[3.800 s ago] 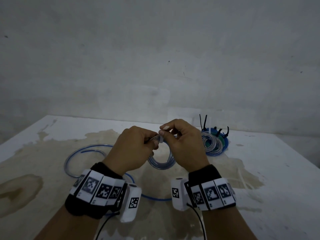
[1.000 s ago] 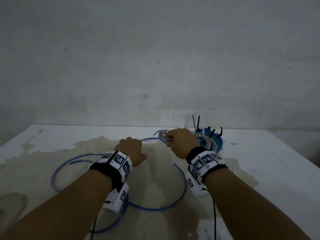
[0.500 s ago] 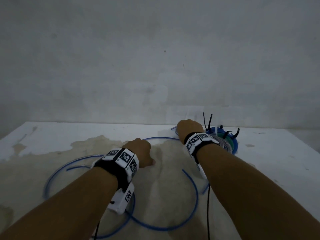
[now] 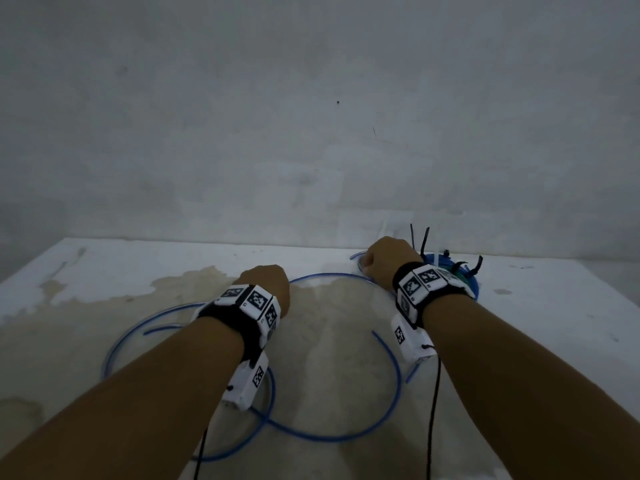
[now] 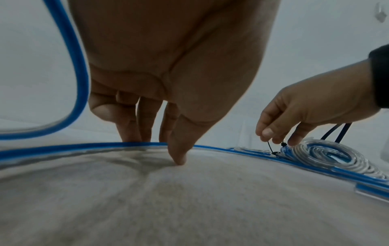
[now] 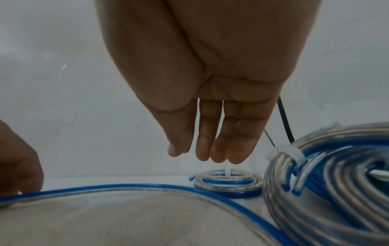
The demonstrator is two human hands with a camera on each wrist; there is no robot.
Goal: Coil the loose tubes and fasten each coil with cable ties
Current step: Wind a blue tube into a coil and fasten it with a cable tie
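Observation:
A long loose blue tube point(image 4: 391, 368) sprawls in wide loops over the stained white table point(image 4: 554, 323). My left hand point(image 4: 266, 285) is down on this tube point(image 5: 84, 147), thumb on its near side and fingers point(image 5: 130, 131) on its far side, pinching it. My right hand point(image 4: 384, 261) hovers at the back of the table, its fingers point(image 6: 223, 149) straight and empty. Just under them lies a small tied coil point(image 6: 228, 184) with a white cable tie point(image 6: 228, 171) sticking up. A larger tied coil point(image 6: 336, 174) lies right beside it.
Finished coils with black cable ties point(image 4: 424, 240) poking up are piled at the back right, against the grey wall point(image 4: 311, 133). The table's right half shows bare white surface. Wires hang from both wrist cameras.
My right hand carried the small tied coil back to the pile, set it down and let go. My left hand dropped from the coil onto the loose blue tube.

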